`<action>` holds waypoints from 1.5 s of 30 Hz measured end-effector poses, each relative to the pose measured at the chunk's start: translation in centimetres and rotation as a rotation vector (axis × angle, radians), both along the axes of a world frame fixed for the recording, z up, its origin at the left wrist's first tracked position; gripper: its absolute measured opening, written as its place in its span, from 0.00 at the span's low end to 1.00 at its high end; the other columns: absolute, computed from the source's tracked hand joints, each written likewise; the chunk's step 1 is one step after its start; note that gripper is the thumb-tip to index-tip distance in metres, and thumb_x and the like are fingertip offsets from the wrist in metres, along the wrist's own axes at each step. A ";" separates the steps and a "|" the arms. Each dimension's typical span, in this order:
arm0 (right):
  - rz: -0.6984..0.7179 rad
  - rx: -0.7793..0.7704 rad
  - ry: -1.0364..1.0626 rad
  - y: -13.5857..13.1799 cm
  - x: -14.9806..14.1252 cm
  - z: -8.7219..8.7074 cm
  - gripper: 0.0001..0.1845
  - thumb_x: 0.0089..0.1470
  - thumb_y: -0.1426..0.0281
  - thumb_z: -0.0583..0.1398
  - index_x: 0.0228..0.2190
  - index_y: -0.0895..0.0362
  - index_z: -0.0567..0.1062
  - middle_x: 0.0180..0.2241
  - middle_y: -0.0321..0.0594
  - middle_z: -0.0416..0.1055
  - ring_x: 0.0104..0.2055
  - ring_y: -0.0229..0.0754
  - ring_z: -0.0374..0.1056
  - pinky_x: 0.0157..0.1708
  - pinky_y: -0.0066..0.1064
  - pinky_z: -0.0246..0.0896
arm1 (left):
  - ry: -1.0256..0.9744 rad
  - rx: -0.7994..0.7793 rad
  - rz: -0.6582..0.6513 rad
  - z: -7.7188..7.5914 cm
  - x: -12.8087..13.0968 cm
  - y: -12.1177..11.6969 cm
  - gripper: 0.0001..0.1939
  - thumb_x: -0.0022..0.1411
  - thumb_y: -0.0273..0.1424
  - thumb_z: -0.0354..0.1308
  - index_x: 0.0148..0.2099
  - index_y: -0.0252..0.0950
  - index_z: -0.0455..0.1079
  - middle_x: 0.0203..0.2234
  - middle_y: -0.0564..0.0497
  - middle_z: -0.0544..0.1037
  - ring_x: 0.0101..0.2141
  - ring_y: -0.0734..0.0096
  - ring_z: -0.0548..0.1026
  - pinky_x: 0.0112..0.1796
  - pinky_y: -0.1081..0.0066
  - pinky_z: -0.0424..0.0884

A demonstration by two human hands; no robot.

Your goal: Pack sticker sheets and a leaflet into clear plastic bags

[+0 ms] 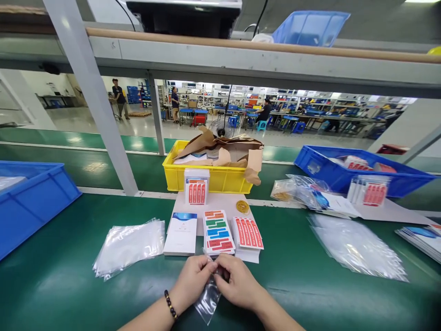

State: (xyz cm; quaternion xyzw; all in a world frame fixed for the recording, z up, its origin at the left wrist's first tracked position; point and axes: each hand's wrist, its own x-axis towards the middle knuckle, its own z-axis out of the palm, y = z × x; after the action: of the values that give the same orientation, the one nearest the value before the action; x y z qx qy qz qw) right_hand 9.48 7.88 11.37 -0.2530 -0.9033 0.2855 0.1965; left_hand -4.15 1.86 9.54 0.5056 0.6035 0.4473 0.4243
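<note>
Both hands meet low in the middle of the view, over the green table. My left hand [193, 278], with a beaded bracelet on its wrist, pinches a clear plastic bag [208, 301]. My right hand [237, 280] has its fingers closed on the same bag, thumb close to the left one. The bag hangs down between them, narrow and creased. Just beyond the hands stand a stack of white booklets [181, 234], a stack of colored label sheets [218, 231] and a stack of red label cards [248, 233]. To the left lies a pile of clear bags [130, 246].
Behind the stacks, a bagged pack [196, 187] leans on a yellow crate [210, 179] filled with brown paper. Rubber bands [242, 207] lie nearby. Blue crates [34, 202] flank both sides. More bags [358, 248] spread at right. A shelf beam [241, 55] crosses overhead.
</note>
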 end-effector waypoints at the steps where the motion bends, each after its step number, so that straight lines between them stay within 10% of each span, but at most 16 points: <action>1: 0.007 -0.006 0.000 0.1 0.0 0.0 0.07 0.44 0.77 0.52 0.19 0.56 0.61 0.20 0.32 0.61 0.24 0.34 0.57 0.24 0.24 0.49 | 0.005 -0.006 -0.001 0.0 0.0 0.0 0.19 0.54 0.40 0.49 0.18 0.33 0.57 0.13 0.57 0.60 0.18 0.79 0.56 0.21 0.77 0.52; 12: -0.320 0.321 -0.054 0.4 -0.1 -1.3 0.13 0.50 0.75 0.49 0.17 0.57 0.65 0.18 0.36 0.62 0.21 0.36 0.58 0.23 0.26 0.49 | 0.108 -0.050 0.005 -0.5 0.8 -0.1 0.16 0.52 0.34 0.47 0.16 0.34 0.53 0.13 0.57 0.56 0.19 0.80 0.54 0.21 0.76 0.49; 18: -0.059 0.375 0.023 0.0 0.1 -0.3 0.16 0.50 0.67 0.54 0.41 0.58 0.66 0.35 0.46 0.64 0.36 0.44 0.61 0.34 0.34 0.58 | -0.246 -0.194 0.104 0.0 -0.7 0.4 0.16 0.53 0.39 0.48 0.20 0.34 0.57 0.09 0.60 0.53 0.13 0.82 0.49 0.17 0.77 0.45; 26: 0.164 -0.027 -0.058 1.7 1.4 1.6 0.11 0.56 0.73 0.47 0.30 0.56 0.69 0.28 0.38 0.67 0.30 0.36 0.62 0.31 0.27 0.57 | 0.364 0.445 -0.079 2.5 -2.1 -0.7 0.11 0.53 0.34 0.52 0.38 0.36 0.68 0.33 0.48 0.72 0.40 0.67 0.66 0.43 0.67 0.58; 33: 0.261 -0.242 -0.282 3.3 3.5 3.8 0.15 0.52 0.66 0.53 0.18 0.57 0.64 0.21 0.33 0.61 0.24 0.34 0.58 0.24 0.25 0.55 | 0.535 0.140 -0.345 1.8 -2.9 -0.5 0.09 0.53 0.36 0.52 0.31 0.36 0.70 0.23 0.53 0.73 0.26 0.76 0.68 0.27 0.78 0.60; 42: 0.227 0.346 -0.107 2.3 -6.2 1.8 0.12 0.51 0.74 0.52 0.39 0.55 0.69 0.39 0.44 0.66 0.42 0.44 0.61 0.42 0.37 0.56 | 0.614 0.062 -0.661 -0.1 -1.7 -0.3 0.08 0.54 0.33 0.51 0.32 0.40 0.71 0.24 0.56 0.75 0.24 0.76 0.67 0.22 0.78 0.56; 45: 0.210 0.498 -0.154 2.2 -9.4 0.3 0.27 0.43 0.72 0.59 0.48 0.59 0.63 0.42 0.49 0.65 0.45 0.49 0.59 0.43 0.42 0.55 | 0.613 -0.008 -0.709 -0.2 -1.8 -0.1 0.09 0.54 0.35 0.52 0.32 0.40 0.71 0.24 0.57 0.74 0.24 0.77 0.67 0.22 0.79 0.57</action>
State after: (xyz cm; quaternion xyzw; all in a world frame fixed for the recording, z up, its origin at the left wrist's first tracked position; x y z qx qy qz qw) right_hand 0.07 10.07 11.70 -0.1227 -0.9792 0.0535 0.1525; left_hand -5.98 1.80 9.34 0.7877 0.4929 0.1024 0.3550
